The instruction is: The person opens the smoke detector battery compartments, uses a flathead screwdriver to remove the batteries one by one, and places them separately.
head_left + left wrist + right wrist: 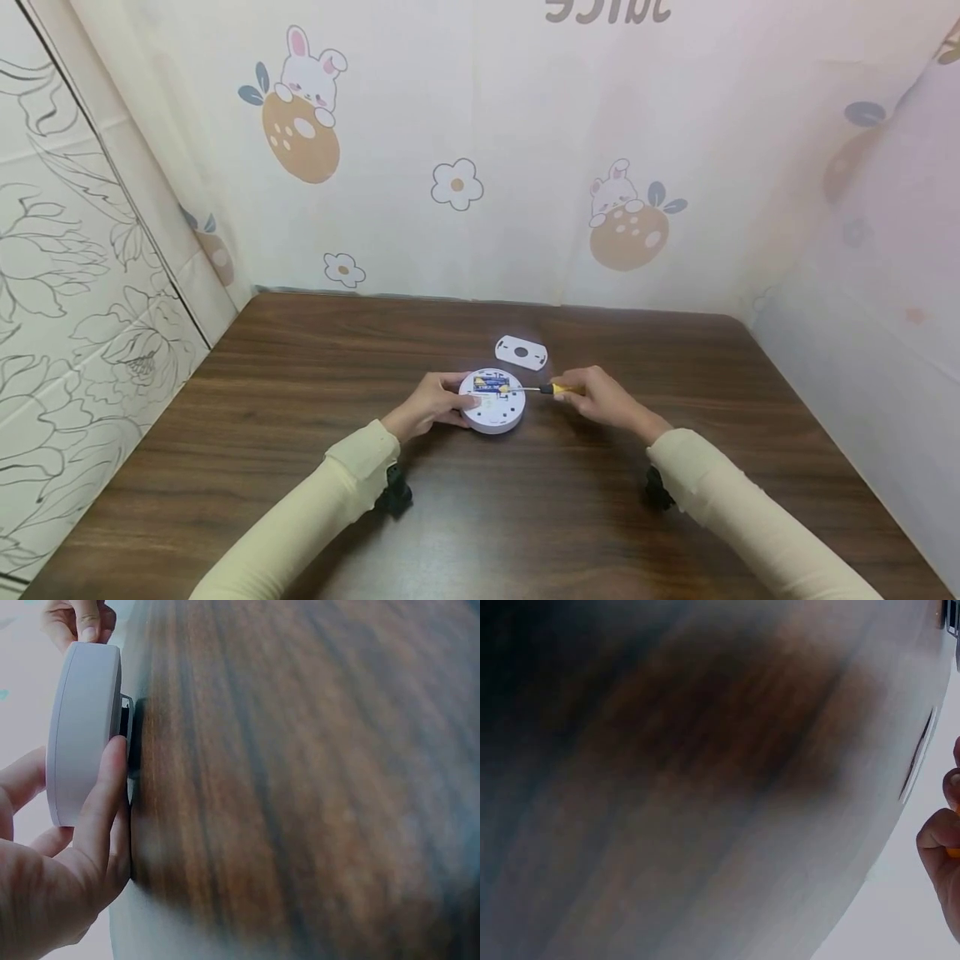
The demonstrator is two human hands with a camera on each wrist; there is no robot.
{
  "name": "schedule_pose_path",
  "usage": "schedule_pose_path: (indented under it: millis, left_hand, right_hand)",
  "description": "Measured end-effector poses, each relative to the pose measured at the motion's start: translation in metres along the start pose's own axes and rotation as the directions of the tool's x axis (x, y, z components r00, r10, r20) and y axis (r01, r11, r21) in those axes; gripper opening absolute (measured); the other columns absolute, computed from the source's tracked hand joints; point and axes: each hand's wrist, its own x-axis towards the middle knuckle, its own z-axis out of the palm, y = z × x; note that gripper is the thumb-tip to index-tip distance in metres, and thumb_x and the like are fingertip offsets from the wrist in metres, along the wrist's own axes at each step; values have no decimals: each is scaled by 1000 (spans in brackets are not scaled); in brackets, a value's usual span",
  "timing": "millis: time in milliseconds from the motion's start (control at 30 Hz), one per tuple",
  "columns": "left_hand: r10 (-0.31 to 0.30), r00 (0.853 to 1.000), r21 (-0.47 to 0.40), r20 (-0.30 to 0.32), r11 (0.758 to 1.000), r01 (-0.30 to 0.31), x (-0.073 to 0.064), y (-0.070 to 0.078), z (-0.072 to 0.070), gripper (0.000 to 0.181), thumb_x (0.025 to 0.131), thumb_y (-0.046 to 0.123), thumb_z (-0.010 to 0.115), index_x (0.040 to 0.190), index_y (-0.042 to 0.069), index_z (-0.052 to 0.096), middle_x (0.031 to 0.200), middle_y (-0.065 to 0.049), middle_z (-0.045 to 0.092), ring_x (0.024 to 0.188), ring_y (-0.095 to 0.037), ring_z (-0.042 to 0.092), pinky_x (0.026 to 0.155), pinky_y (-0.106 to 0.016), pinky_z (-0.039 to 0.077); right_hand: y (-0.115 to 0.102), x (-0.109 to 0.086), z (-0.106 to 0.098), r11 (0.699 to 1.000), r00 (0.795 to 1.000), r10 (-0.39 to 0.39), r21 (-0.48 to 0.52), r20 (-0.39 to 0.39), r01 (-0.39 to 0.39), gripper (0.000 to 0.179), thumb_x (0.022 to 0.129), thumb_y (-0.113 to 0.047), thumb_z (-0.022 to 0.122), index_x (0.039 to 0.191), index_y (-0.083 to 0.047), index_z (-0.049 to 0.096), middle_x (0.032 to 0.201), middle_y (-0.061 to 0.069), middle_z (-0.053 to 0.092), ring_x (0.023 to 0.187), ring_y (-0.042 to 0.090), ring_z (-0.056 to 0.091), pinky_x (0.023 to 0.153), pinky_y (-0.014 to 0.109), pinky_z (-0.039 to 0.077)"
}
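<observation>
My left hand (427, 406) holds a round white device (489, 417), resembling a smoke alarm, by its left side, with the thumb over its upper face. That face has a battery compartment (490, 384) with blue-and-yellow batteries inside. In the left wrist view the device (84, 735) appears side-on, with fingers round its rim. My right hand (606, 400) grips a screwdriver (558, 388) by its yellow-and-black handle. The screwdriver's shaft points left and its tip is at the compartment; whether it touches a battery I cannot tell. In the right wrist view only part of the right hand (941, 840) shows.
A white oblong plate (534, 357) with a central hole lies on the table just behind the device. The brown wooden table (337, 350) reaches back to a patterned curtain (405, 100), and more patterned cloth (60, 275) hangs at the left.
</observation>
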Motion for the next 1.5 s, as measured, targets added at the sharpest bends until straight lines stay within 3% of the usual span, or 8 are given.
schedule_pose_path:
  millis: [333,667,867,1500]
  left_hand:
    - [0,1000,-9,-4,1000,0,1,1,1,52,75,-2,66,124,3,50,105,-18,55,69,-21,60,60,-39,54]
    - [4,1000,-9,-2,1000,-4,-1,3,1,53,75,-1,67,124,3,49,108,-19,52,70,-20,59,61,-39,54]
    - [6,1000,-15,6,1000,-6,-2,2,1,53,75,-2,66,124,2,49,109,-20,52,69,-19,58,61,-39,54]
    - [-27,999,-12,-17,1000,27,2,0,-1,55,73,1,69,125,5,49,110,-17,51,72,-20,59,62,-38,54]
  right_hand:
    - [6,3,4,998,998,-50,35,-22,51,21,82,-12,63,101,-6,66,89,-1,64,70,11,51,62,27,47]
    - [11,5,5,997,999,-33,69,17,32,24,84,-17,60,105,-7,65,95,-1,64,74,11,52,66,27,48]
    - [14,4,7,995,999,19,99,42,-23,29,84,-21,60,109,-8,63,101,1,63,76,12,53,70,28,48]
    - [17,7,7,990,997,-12,142,76,2,34,84,-26,59,109,-4,62,101,5,63,74,12,52,66,24,46]
